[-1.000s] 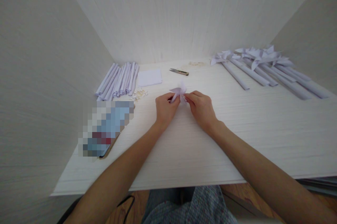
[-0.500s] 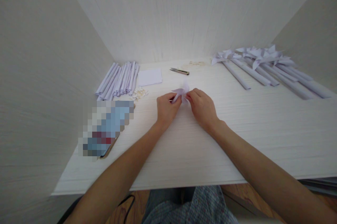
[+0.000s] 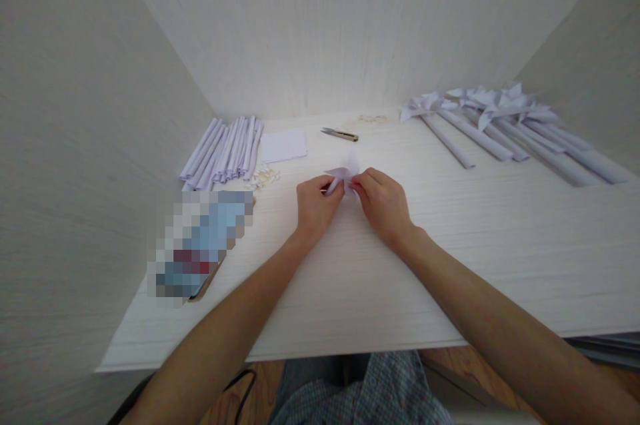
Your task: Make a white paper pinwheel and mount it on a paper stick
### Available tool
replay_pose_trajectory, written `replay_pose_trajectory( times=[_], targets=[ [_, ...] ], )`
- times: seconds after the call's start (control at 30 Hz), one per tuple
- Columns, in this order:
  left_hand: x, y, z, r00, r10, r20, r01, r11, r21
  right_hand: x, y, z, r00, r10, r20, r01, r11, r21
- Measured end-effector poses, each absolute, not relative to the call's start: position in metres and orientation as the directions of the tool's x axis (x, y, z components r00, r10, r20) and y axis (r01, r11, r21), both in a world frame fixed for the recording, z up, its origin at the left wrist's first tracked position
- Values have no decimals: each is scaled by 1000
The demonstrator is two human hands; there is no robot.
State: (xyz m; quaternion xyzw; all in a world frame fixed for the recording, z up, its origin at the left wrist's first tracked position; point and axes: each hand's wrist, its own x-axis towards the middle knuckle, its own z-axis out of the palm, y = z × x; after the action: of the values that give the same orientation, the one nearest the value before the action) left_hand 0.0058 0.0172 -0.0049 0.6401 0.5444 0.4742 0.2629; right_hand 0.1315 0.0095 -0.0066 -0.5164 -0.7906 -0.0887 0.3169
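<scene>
Over the middle of the table, a white paper pinwheel [image 3: 352, 164] is held between both hands. My left hand [image 3: 317, 205] is closed round it near its centre, with a thin white stem end poking out by the thumb. From the other side, my right hand [image 3: 383, 202] pinches at the pinwheel's centre with thumb and fingertips. Whatever small piece lies between those fingertips is too small to make out. Behind the hands lie small thread snips [image 3: 340, 134] and a stack of white paper squares [image 3: 284, 146].
Rolled paper tubes [image 3: 225, 152] are piled at the left, beside scattered small cotton-tipped pieces [image 3: 264, 177]. A blurred-out phone [image 3: 210, 245] lies nearer. Several finished pinwheels on tubes [image 3: 500, 118] lie at the back right. Small pale bits [image 3: 373, 119] rest near the rear wall [image 3: 340, 32].
Both hands keep nearly the same place on the pinwheel. The right fingertips have shifted very slightly left, closer to its centre. The whole view has drifted a little.
</scene>
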Motion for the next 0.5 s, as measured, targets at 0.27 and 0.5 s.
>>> replay_pose_trajectory(
  times=[0.27,0.5],
  targets=[
    [5,17,-5,-51,944,326,456,-268,848,132,9,-8,-247,785,568,883,423,-201],
    [7,17,-4,-41,944,328,466,-272,842,130,7,-4,-240,768,594,865,447,-229]
  ],
)
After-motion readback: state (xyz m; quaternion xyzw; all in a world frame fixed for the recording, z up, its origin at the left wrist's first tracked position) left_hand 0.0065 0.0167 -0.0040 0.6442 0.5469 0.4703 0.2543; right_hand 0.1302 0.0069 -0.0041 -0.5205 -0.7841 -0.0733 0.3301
